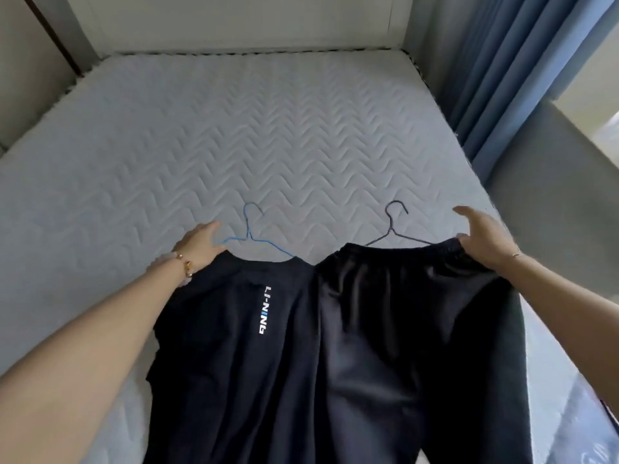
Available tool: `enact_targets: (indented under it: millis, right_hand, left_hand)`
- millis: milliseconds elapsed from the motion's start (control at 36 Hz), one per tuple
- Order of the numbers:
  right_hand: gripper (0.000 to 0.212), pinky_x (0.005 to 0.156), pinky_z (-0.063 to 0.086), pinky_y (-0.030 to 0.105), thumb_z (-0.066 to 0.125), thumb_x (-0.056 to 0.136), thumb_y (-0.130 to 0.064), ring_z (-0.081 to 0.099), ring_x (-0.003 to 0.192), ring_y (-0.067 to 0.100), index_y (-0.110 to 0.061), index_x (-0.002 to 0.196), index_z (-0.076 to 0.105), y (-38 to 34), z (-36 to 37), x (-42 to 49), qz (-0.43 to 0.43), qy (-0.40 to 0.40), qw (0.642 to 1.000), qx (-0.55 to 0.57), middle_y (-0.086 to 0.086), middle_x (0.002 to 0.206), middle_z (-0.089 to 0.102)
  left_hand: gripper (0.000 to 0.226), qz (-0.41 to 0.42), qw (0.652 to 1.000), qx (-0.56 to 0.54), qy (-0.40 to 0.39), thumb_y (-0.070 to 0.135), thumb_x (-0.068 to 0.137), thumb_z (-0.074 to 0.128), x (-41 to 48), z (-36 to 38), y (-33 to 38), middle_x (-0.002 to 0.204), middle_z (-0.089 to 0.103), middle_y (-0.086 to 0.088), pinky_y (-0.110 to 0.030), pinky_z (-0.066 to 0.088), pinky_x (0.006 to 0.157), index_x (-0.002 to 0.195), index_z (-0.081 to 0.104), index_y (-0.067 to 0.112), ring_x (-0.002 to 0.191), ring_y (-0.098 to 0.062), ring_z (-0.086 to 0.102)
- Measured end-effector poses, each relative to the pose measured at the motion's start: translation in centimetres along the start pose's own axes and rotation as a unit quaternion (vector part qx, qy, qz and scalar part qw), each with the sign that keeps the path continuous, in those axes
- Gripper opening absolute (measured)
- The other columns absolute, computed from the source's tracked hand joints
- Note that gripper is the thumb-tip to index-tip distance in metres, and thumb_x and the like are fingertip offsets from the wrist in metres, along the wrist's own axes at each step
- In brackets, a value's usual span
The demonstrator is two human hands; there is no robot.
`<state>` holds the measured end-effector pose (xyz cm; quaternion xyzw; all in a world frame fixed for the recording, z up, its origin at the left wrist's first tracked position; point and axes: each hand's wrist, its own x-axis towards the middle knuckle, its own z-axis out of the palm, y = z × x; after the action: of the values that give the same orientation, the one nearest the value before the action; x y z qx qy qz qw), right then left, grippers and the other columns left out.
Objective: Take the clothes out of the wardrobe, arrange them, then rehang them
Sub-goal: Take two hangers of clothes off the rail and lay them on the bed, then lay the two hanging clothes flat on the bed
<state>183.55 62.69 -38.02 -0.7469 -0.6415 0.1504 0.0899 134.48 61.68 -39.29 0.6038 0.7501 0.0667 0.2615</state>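
Two dark garments lie side by side on the near part of a quilted grey mattress [207, 139]. On the left is a black T-shirt [234, 346] with white lettering, on a blue wire hanger [249, 229] whose hook points away from me. Beside it on the right lie black trousers [412, 329] with an elastic waistband, on a dark wire hanger [393, 226]. My left hand [201, 244] rests flat on the T-shirt's left shoulder, fingers near the blue hanger's arm. Over the right end of the trousers' waistband, my right hand [482, 236] has its fingers spread, thumb touching the cloth.
A pale headboard wall [234, 21] runs behind the mattress. Blue curtains [502, 78] hang at the right, with a grey ledge [562, 195] beside the bed. A beige wall or wardrobe side [30, 61] borders the left.
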Motion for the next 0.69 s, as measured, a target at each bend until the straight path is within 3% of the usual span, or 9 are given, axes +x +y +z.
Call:
enact_targets:
  millis: [111,306,444,500,556,611,694]
  right_hand:
    - [0.055,0.107,0.042,0.044,0.058,0.086,-0.004,0.055,0.125,0.031,-0.013,0.14,0.048,-0.6,4.5,-1.2,-0.007,-0.079,0.997,-0.006,0.009,0.137,0.058]
    - [0.03,0.093,0.051,0.038,0.055,0.088,-0.021,0.066,0.106,0.026,-0.029,0.114,0.067,-1.0,9.0,-6.8,0.055,-0.156,0.986,0.023,0.002,0.108,0.072]
    - [0.021,0.063,0.048,0.013,0.055,0.09,-0.008,0.068,0.076,0.02,-0.014,0.104,0.069,-2.1,9.9,-12.5,0.129,-0.182,0.958,0.18,-0.005,0.076,0.071]
    - [0.021,0.064,0.046,0.021,0.051,0.093,-0.005,0.066,0.072,0.02,-0.01,0.105,0.067,-3.2,9.9,-15.8,0.157,-0.195,0.933,0.258,-0.001,0.076,0.071]
    - [0.02,0.062,0.044,0.024,0.049,0.095,-0.004,0.064,0.071,0.018,-0.011,0.104,0.066,-4.0,10.0,-19.6,0.18,-0.223,0.909,0.304,0.004,0.079,0.071]
    - [0.018,0.061,0.044,0.025,0.05,0.095,-0.004,0.063,0.069,0.017,-0.01,0.102,0.065,-4.7,10.0,-23.6,0.187,-0.258,0.891,0.322,0.006,0.079,0.071]
    - [0.016,0.054,0.044,0.019,0.051,0.095,-0.003,0.06,0.063,0.016,-0.004,0.099,0.067,-4.7,9.6,-29.5,0.197,-0.326,0.871,0.309,0.007,0.073,0.069]
  left_hand:
    - [0.05,0.028,0.998,-0.014,-0.046,0.011,0.089,0.055,0.7,3.7,-0.1,0.138,0.046,-0.013,-0.036,0.039,0.101,0.138,0.04,0.013,0.123,-0.03,0.049]
    - [0.037,0.009,0.994,-0.093,-0.049,0.014,0.09,0.053,-2.4,6.1,-3.0,0.114,0.064,-0.005,-0.026,0.04,0.096,0.127,0.055,0.014,0.108,-0.021,0.059]
    - [0.021,-0.033,0.987,-0.154,-0.026,0.01,0.088,0.052,-8.1,5.4,-4.1,0.096,0.072,-0.004,-0.029,0.048,0.087,0.105,0.064,0.014,0.092,-0.02,0.066]
    - [0.02,-0.07,0.975,-0.211,-0.018,0.007,0.09,0.048,-11.7,5.4,-4.0,0.092,0.072,-0.005,-0.027,0.049,0.078,0.101,0.063,0.011,0.087,-0.02,0.067]
    - [0.021,-0.116,0.954,-0.278,-0.007,0.008,0.09,0.045,-16.1,5.9,-4.0,0.092,0.071,-0.003,-0.028,0.05,0.079,0.102,0.063,0.011,0.086,-0.019,0.067]
    - [0.021,-0.155,0.932,-0.328,-0.013,0.01,0.09,0.046,-20.9,6.8,-4.2,0.092,0.071,-0.002,-0.032,0.051,0.085,0.102,0.064,0.014,0.088,-0.018,0.066]
    - [0.02,-0.202,0.905,-0.372,-0.047,0.01,0.091,0.047,-28.9,8.3,-4.5,0.095,0.07,-0.004,-0.027,0.049,0.076,0.103,0.063,0.013,0.091,-0.02,0.065]
